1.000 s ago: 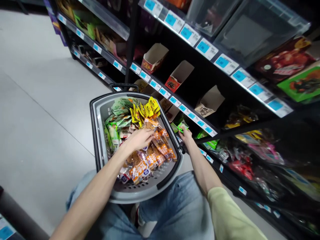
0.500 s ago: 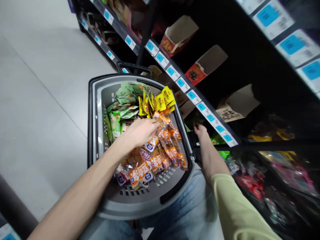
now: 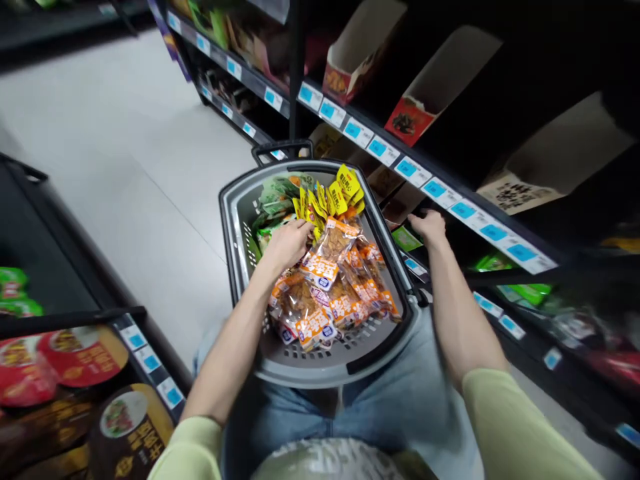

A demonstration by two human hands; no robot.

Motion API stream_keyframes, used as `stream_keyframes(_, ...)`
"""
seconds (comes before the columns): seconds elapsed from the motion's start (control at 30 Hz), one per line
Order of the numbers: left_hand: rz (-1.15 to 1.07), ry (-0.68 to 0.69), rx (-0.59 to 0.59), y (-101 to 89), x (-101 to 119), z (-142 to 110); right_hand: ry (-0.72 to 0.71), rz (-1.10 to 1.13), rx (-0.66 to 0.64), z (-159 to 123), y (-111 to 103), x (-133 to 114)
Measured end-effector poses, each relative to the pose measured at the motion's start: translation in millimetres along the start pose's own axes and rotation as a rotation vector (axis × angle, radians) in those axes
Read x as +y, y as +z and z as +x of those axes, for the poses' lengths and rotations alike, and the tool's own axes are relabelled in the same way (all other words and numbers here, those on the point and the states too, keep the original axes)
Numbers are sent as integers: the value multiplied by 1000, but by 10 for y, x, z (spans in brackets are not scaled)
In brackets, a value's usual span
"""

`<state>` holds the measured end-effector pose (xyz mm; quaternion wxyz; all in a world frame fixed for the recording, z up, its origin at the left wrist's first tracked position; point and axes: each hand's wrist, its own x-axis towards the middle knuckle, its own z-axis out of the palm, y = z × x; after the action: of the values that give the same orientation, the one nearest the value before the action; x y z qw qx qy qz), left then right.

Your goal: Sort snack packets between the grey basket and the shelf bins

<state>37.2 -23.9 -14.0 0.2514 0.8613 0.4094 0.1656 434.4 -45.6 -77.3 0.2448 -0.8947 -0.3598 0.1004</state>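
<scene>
A grey shopping basket [image 3: 310,375] with a black rim rests on my lap, filled with small snack packets. My left hand [image 3: 290,243] is inside it with its fingers curled together, beside the yellow packets [image 3: 337,197] and green packets [image 3: 280,197]; what its fingertips hold, if anything, is hidden. Orange-labelled snack packets [image 3: 320,270] lie in the near half of the basket. To the basket's right, my right hand [image 3: 429,225] is at the lower shelf with fingers partly stretched out, just above a green packet [image 3: 406,239]. Nothing shows in it.
A dark shelf with a price-label strip [image 3: 410,170] and open cardboard boxes [image 3: 415,120] runs along the right. Another shelf, holding red packs [image 3: 83,353] and a dark round-topped pack [image 3: 123,430], stands at lower left. Pale floor [image 3: 175,193] lies between them.
My view has shifted, bringing the left shelf into sight. My left hand has moved off the orange packets toward the green and yellow ones. My right hand's fingers have come further into view.
</scene>
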Motion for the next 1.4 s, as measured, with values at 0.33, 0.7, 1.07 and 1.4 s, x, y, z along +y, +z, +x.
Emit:
stream_keyframes(0.33, 193, -324, 239, -159, -285, -101, -383, 336, -82, -926, -69, -786)
stream_keyframes(0.7, 422, -510, -70, -56, -409, -284, -397, 388, -160, -996, -19, -832)
stream_keyframes(1.07, 620, -364, -126, -138, -287, -138, -542, 355, -81, -966, 66, -844)
stream_keyframes(1.4, 380, -281, 561, -375, -141, -37, -637, 465, 133, -1055, -100, -1025)
